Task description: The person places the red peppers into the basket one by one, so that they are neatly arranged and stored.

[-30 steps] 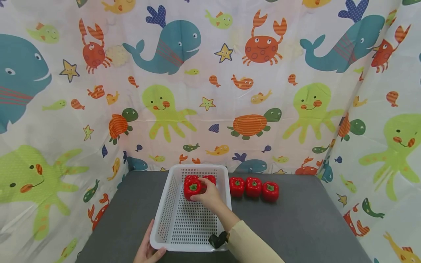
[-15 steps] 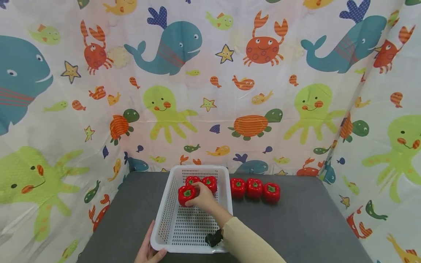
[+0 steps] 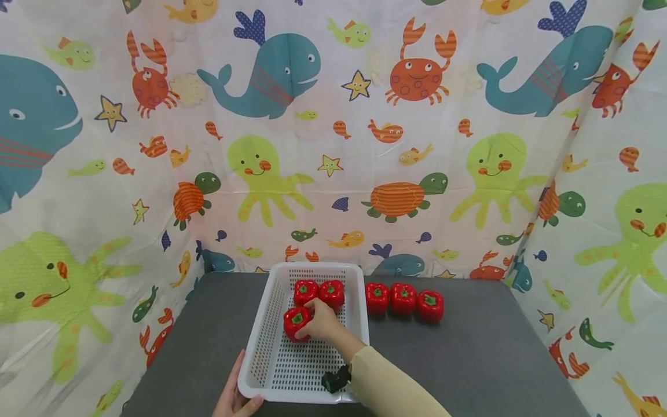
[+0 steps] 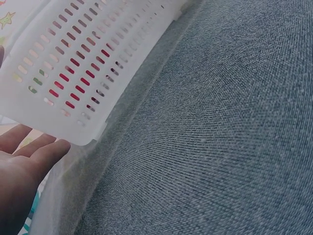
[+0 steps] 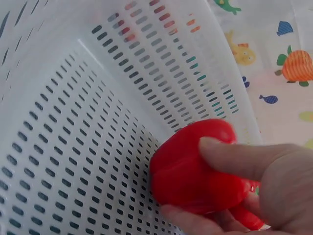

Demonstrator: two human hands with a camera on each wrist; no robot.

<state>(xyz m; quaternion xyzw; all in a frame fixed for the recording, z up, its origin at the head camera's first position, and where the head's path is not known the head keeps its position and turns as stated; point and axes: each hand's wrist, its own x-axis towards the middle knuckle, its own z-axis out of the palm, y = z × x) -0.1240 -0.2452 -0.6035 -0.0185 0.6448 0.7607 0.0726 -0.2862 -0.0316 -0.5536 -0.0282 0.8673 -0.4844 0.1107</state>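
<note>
I observe one red bell pepper [image 3: 296, 326], glossy, stem end up, lower centre of the frame. It sits within the white perforated plastic basket [image 3: 302, 395], rectangular, upright, likewise lower centre, lengthwise front to back.

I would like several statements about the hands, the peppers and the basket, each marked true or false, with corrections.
1. The right hand holds a red pepper. True.
2. The left hand is inside the white basket. False: it is outside, at the near left corner.
3. Three more peppers sit on the table, right of the basket. True.
4. The basket contains no pepper besides the held one. False: two others sit behind it.
5. The right sleeve is pale yellow. True.
</note>
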